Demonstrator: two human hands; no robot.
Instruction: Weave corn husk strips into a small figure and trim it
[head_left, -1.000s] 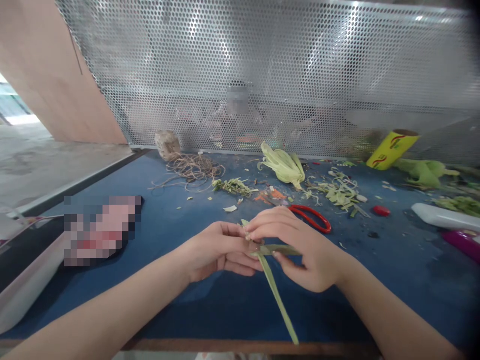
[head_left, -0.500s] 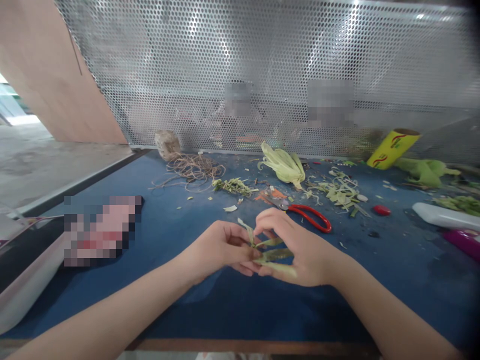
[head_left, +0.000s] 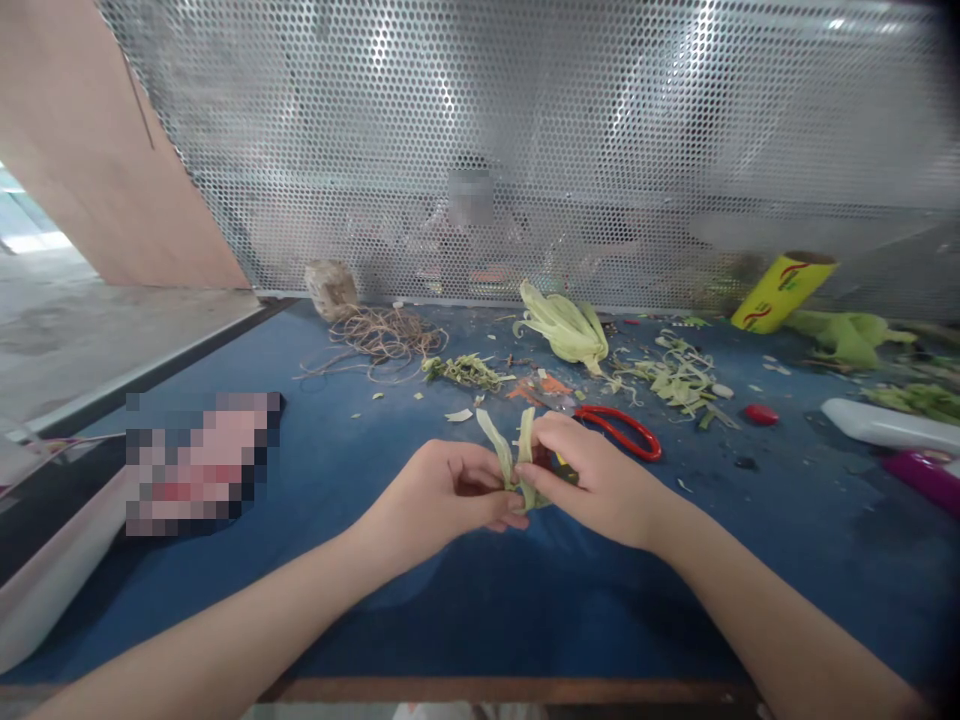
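Both hands meet over the middle of the blue table, working on a small bundle of pale green corn husk strips (head_left: pixel 528 440). My left hand (head_left: pixel 450 492) is closed, thumb and fingers pinching the lower end of the strips. My right hand (head_left: pixel 581 475) grips an upright strip between thumb and fingers, and its palm hides part of the bundle. Just beyond the right hand lie red-handled scissors (head_left: pixel 626 432), their blades partly covered by that hand. Farther back rests a larger corn husk (head_left: pixel 566 328) with its leaves fanned out.
Tangled twine (head_left: pixel 386 340) lies by a pale roll (head_left: pixel 331 290) at the back left. Husk scraps (head_left: pixel 679 382), a yellow tube (head_left: pixel 784 292) and a white-handled tool (head_left: pixel 889 428) are rightward. A tray (head_left: pixel 67 570) stands at left. Behind rises a perforated metal screen (head_left: pixel 420 120), a person beyond it.
The strips on the right side, earlier spread sideways under my right hand, now have one standing upright in its pinch. My right fingers have closed in; the left hand has barely moved.
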